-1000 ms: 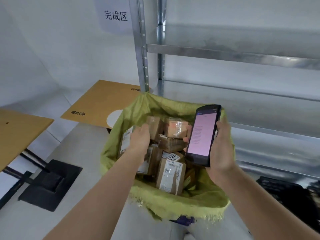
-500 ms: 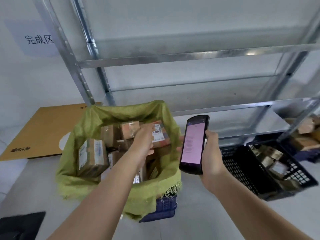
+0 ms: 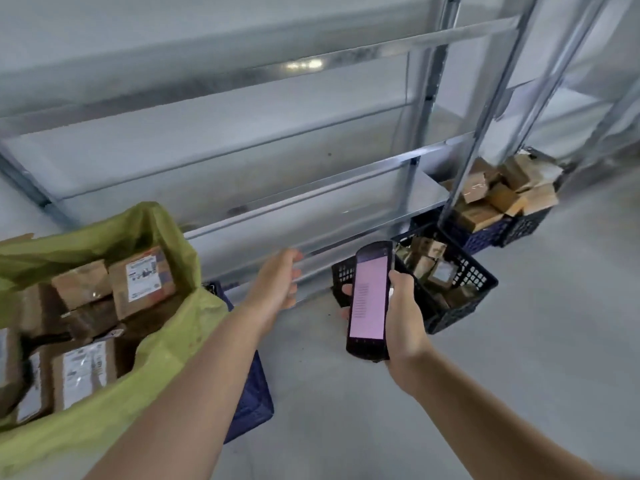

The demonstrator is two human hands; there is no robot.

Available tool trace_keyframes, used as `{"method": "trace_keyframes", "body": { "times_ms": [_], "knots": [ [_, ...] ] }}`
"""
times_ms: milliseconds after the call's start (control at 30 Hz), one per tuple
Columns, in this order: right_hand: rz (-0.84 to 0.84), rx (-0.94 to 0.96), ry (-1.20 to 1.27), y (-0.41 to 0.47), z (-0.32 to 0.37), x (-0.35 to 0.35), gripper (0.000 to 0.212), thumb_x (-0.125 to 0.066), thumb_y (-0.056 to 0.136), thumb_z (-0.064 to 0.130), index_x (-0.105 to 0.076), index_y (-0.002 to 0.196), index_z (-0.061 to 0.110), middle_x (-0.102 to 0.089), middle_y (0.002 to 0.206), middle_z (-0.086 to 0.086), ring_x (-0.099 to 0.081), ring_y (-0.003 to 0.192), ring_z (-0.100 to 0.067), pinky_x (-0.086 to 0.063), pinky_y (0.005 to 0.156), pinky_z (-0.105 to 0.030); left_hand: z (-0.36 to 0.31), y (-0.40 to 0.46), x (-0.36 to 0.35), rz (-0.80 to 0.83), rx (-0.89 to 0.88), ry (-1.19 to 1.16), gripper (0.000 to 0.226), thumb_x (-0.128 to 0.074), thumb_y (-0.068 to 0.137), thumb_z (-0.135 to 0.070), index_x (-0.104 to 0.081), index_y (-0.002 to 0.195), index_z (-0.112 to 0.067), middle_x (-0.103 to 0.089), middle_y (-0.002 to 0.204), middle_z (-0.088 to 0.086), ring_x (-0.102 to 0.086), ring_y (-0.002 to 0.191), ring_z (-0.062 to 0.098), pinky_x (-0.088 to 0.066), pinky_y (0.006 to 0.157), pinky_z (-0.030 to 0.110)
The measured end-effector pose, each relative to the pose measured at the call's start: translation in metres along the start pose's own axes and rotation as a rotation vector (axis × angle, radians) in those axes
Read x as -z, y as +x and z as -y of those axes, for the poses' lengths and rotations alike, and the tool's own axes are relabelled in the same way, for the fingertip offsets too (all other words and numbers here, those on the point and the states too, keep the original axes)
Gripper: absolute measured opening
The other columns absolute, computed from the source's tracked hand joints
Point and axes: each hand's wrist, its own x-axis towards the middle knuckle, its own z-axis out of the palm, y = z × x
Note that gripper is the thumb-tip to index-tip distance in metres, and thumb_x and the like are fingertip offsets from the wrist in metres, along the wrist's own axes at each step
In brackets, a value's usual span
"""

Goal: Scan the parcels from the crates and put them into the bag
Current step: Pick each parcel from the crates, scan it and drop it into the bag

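Note:
A yellow-green woven bag (image 3: pixel 166 344) stands open at the lower left, filled with several brown cardboard parcels (image 3: pixel 142 278). My left hand (image 3: pixel 277 282) hovers empty with relaxed fingers to the right of the bag, above the floor. My right hand (image 3: pixel 403 317) grips a black handheld scanner (image 3: pixel 369 299) whose screen glows pink. Behind the scanner a black crate (image 3: pixel 481 285) holds a few parcels (image 3: pixel 436 268). Farther right, a blue crate (image 3: pixel 485 237) is heaped with parcels (image 3: pixel 498 195).
A metal shelving rack (image 3: pixel 311 174) with bare shelves fills the back, its uprights (image 3: pixel 485 98) standing in front of the heaped crate. A dark blue crate (image 3: pixel 249 403) sits under the bag. Grey floor (image 3: pixel 485 375) spreads to the right.
My left hand has come out of the bag, empty, and swung right toward the crates. The view has turned right, so the bag now sits at the left edge and the crates are nearer the middle.

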Motion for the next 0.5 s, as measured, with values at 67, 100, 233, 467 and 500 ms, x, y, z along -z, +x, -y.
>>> {"method": "trace_keyframes", "body": {
  "times_ms": [67,100,233,467,500],
  "knots": [
    [-0.038,-0.013,0.061,0.013,0.008,0.035,0.059,-0.037,0.099,0.051,-0.071,0.124,0.011,-0.079,0.113,-0.011,-0.073,0.083,-0.025,-0.058,0.068,-0.034,-0.009,0.008,-0.04,0.041,0.012,0.026,0.033,-0.043,0.107,-0.044,-0.064,0.127,-0.028,-0.064,0.124,0.002,-0.061,0.116,0.025,-0.052,0.105,0.046],
    [-0.057,-0.018,0.086,0.019,0.012,0.051,0.062,-0.038,0.095,0.054,-0.071,0.124,0.01,-0.08,0.112,-0.01,-0.073,0.084,-0.026,-0.059,0.073,-0.04,-0.015,0.011,-0.06,0.055,0.02,0.038,0.033,-0.044,0.107,-0.044,-0.064,0.128,-0.027,-0.064,0.124,0.003,-0.061,0.116,0.025,-0.052,0.105,0.046],
    [-0.114,-0.026,0.149,0.053,0.027,0.106,0.06,-0.032,0.103,0.047,-0.069,0.126,0.005,-0.078,0.114,-0.015,-0.07,0.081,-0.027,-0.058,0.076,-0.042,-0.035,0.035,-0.129,0.118,0.025,0.072,0.032,-0.047,0.105,-0.042,-0.066,0.124,-0.025,-0.065,0.122,0.003,-0.061,0.109,0.023,-0.053,0.1,0.041],
    [-0.207,-0.023,0.187,0.144,0.058,0.176,0.055,-0.028,0.107,0.044,-0.064,0.129,0.009,-0.075,0.121,-0.019,-0.069,0.083,-0.029,-0.056,0.075,-0.045,-0.059,0.129,-0.235,0.268,0.049,0.143,0.036,-0.046,0.105,-0.046,-0.063,0.131,-0.027,-0.064,0.128,0.002,-0.061,0.116,0.02,-0.052,0.107,0.044],
    [-0.222,-0.027,0.193,0.161,0.062,0.185,0.055,-0.028,0.108,0.044,-0.064,0.129,0.008,-0.074,0.121,-0.02,-0.069,0.085,-0.03,-0.055,0.077,-0.046,-0.062,0.146,-0.252,0.293,0.059,0.151,0.036,-0.047,0.105,-0.047,-0.063,0.132,-0.028,-0.064,0.129,0.002,-0.061,0.118,0.021,-0.052,0.107,0.043]
  ]
}}
